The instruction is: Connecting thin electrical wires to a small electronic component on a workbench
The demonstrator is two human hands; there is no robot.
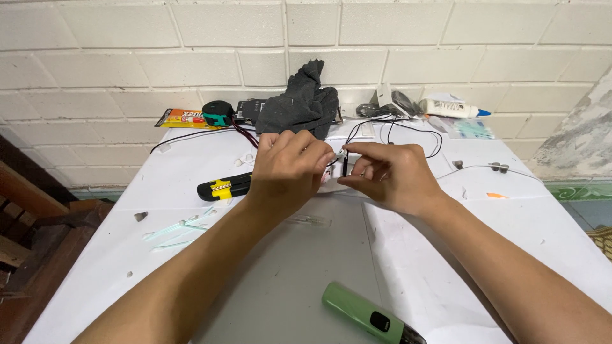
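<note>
The left hand (pixel 288 167) and right hand (pixel 389 175) meet above the middle of the desk (pixel 446 255), fingertips nearly touching. Each grip is pressed together in a pinch on a small white part (pixel 338 155) with a thin black wire (pixel 345 167) hanging from it; what exactly the part is cannot be told, since the fingers hide most of it. The wire runs back in loops toward the rear of the desk.

As a judgement, the main risk is the tiny part slipping from the pinch and dropping among the clutter, or a pull on the wire dragging the loops and whatever they touch.

Just left of the left hand lies a black and yellow utility knife (pixel 224 187); a careless sweep of that wrist could knock it. Behind the hands sit a dark cloth (pixel 299 105), a tape measure (pixel 217 113) and a glue bottle (pixel 451 108) against the brick wall, so there is little room rearward. A green handheld tool (pixel 366 313) lies near the front edge between the forearms. The widest open room is the bare surface directly below the hands.
</note>
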